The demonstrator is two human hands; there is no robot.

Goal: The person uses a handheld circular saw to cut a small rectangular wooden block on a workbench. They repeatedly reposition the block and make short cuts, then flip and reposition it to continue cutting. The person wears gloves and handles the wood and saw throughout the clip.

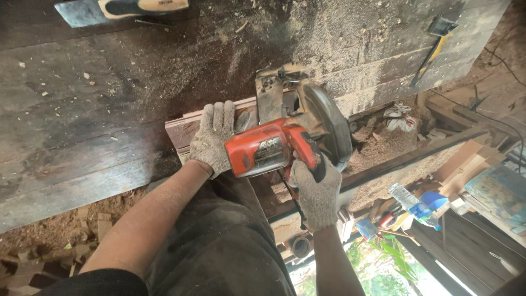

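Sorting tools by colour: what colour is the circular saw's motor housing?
Red-orange, on the circular saw; clearest in the head view.

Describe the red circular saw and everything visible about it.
The circular saw has a red plastic motor body, a black handle and a grey metal blade guard and base plate, all dusted with sawdust. It sits on a narrow wooden board at the edge of a dark plank bench. The gloved right hand grips its handle; the gloved left hand presses the board beside it. The blade itself is hidden by the guard.
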